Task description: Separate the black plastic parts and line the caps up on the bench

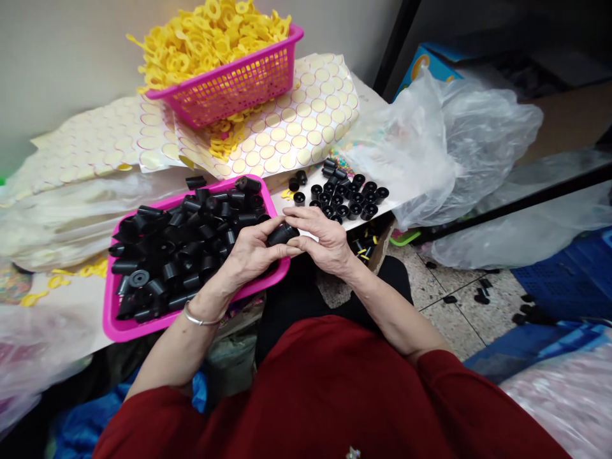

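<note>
Hands [248, 250] [325, 239]: two, holding one black cylinder [281, 235]. Pink containers [243, 78] [138, 330]: two.

Pale wall [62, 57] behind white tabletop [71, 294]; speckled tile floor [442, 322].

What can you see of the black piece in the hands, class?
The black piece is roughly cylindrical and looks like slightly shiny plastic. It lies apparently sideways in the shared grip of the left hand and right hand, near the lower pink tray. The hands partly cover it; its ends are unclear.
</note>
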Tool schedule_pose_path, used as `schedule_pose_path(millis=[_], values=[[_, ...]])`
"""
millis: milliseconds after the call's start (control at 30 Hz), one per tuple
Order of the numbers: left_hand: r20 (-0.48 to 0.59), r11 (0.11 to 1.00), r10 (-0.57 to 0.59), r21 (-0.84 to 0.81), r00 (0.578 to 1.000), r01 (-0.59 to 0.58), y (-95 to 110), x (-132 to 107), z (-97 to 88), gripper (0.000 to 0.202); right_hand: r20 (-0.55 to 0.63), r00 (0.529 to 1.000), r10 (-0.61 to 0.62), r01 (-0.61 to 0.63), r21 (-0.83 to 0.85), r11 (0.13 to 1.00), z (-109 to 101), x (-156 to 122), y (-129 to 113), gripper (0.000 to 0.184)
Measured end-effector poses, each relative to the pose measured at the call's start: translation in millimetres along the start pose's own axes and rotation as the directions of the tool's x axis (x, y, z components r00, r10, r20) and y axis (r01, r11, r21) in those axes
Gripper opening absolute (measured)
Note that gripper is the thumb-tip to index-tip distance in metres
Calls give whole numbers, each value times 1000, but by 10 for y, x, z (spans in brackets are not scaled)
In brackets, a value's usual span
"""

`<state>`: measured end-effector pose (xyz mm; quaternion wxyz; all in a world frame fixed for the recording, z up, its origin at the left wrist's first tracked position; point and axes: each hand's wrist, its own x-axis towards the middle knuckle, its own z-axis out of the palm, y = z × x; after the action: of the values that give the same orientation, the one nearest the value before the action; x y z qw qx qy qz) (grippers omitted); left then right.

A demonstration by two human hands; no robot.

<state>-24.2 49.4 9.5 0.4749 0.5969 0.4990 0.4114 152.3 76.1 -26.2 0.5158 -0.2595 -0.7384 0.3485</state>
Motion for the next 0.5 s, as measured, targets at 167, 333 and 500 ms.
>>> schedule_pose_path(millis=[167, 333, 500], values=[[-74, 998, 48, -24, 996, -50, -95, 2, 44, 92, 102, 994, -44, 52, -78, 996, 49, -15, -44, 34], [-10, 994, 42, 106, 999, -40, -32, -31, 20, 95, -17, 999, -30, 30, -20, 999, 95, 3, -32, 32], [-294, 883, 209, 466, 933, -51, 124, 50, -526, 41, -25, 1000, 5, -13, -350, 937, 85, 32, 244, 24]])
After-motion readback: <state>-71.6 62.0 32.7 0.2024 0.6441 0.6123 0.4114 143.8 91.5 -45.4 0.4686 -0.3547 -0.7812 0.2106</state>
